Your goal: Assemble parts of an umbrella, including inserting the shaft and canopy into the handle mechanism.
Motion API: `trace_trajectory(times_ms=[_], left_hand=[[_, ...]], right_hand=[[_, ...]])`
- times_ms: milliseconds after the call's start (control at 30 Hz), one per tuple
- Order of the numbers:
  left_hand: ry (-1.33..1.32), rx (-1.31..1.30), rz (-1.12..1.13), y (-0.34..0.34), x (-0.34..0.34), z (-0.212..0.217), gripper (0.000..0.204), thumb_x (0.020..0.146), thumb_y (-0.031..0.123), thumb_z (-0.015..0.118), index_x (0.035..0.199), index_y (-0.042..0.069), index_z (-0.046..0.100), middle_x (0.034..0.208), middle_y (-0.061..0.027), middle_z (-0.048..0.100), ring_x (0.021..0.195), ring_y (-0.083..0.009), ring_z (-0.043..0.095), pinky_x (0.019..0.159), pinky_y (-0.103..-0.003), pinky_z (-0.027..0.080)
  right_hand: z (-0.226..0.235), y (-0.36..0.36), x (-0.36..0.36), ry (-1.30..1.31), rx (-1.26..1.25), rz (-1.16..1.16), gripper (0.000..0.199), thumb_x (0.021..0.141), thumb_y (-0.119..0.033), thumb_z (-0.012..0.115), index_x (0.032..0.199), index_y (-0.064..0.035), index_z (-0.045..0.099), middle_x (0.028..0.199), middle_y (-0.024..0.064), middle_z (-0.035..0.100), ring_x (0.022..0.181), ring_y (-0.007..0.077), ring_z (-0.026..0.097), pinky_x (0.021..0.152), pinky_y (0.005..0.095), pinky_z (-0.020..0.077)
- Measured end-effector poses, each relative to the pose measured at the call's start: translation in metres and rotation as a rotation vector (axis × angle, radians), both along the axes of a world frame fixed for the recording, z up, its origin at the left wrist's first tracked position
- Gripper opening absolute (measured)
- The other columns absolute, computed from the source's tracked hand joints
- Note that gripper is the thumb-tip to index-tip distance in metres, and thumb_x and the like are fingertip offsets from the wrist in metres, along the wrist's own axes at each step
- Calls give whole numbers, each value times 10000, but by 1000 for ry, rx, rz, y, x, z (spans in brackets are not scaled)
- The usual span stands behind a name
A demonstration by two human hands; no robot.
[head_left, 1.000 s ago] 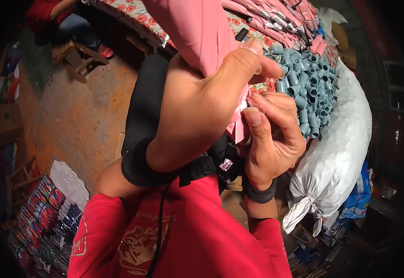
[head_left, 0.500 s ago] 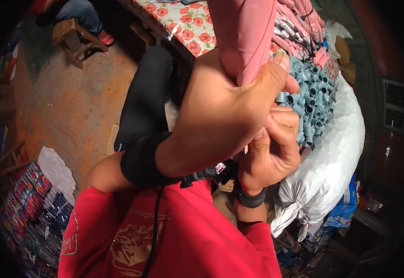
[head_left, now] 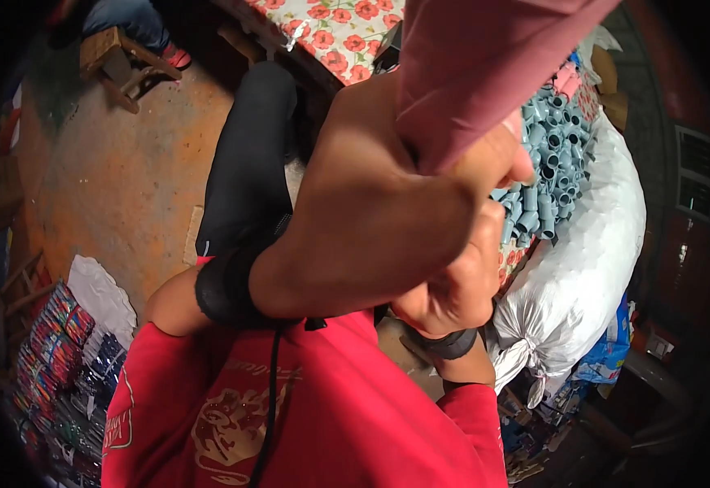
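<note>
A pink umbrella (head_left: 485,73), its cloth gathered to a narrow end, slants from the top right down into my left hand (head_left: 371,211). That hand's fingers are wrapped round the narrow end, and the hand is partly blurred. Just below and behind it, my right hand (head_left: 457,281) is closed with fingers curled. My left hand covers part of it, so what it grips is hidden. To the right of both hands lies a heap of short grey plastic tubes (head_left: 552,159) on the table.
A red-flowered tablecloth (head_left: 339,37) covers the table ahead. A stuffed white sack (head_left: 591,244) leans along its right side. On the floor at left are plastic-wrapped bundles (head_left: 50,342). Far left, a person's leg (head_left: 135,20) shows by a wooden stool (head_left: 115,61).
The umbrella has tilted to the right and covers the pink bundles behind. Both hands have shifted slightly left, the right one further beneath the left.
</note>
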State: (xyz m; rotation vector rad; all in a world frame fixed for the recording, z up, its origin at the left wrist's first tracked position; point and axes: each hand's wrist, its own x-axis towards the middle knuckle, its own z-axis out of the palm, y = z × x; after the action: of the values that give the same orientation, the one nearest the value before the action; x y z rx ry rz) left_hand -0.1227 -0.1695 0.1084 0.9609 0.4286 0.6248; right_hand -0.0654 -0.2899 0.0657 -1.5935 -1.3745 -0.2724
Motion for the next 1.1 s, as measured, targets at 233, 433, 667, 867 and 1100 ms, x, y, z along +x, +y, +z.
trace_trajectory(times_ms=[233,433,667,867,1100], left_hand=[[-13,-156,-234,36,7,-13,274,1030,211,595,933,-28,688,842,-108,693,747,-184,672,726,-273,561],[-204,-370,-245,54,21,-35,274,1043,239,590,1029,-22,674,905,-96,686,762,-187,672,770,-293,570],[-224,-193,18,81,26,-56,357,1035,275,619,1168,-56,610,1092,-152,675,940,-183,645,886,-301,534],[13,-47,235,86,-5,-85,403,1079,233,548,1352,-60,516,1332,-209,618,1165,-208,623,1007,-304,506],[92,-12,187,89,-41,-100,333,1075,157,524,1323,-65,543,1265,-214,667,1108,-218,660,974,-294,521]], right_hand=[[7,-9,20,319,-20,-32,371,843,-170,792,1159,19,748,1043,123,663,891,242,592,830,353,505],[-3,-1,35,435,-188,-6,679,825,-269,819,1395,25,597,1170,179,668,973,247,623,879,352,508],[3,-10,30,806,-500,57,562,910,-189,750,1395,14,552,977,125,682,759,157,605,702,259,488],[3,26,54,1170,-507,-24,319,991,-182,659,1249,-2,605,807,38,634,618,91,527,573,203,415],[-13,132,123,783,-218,21,413,997,-272,678,1270,27,600,868,53,668,721,121,580,687,250,489]])
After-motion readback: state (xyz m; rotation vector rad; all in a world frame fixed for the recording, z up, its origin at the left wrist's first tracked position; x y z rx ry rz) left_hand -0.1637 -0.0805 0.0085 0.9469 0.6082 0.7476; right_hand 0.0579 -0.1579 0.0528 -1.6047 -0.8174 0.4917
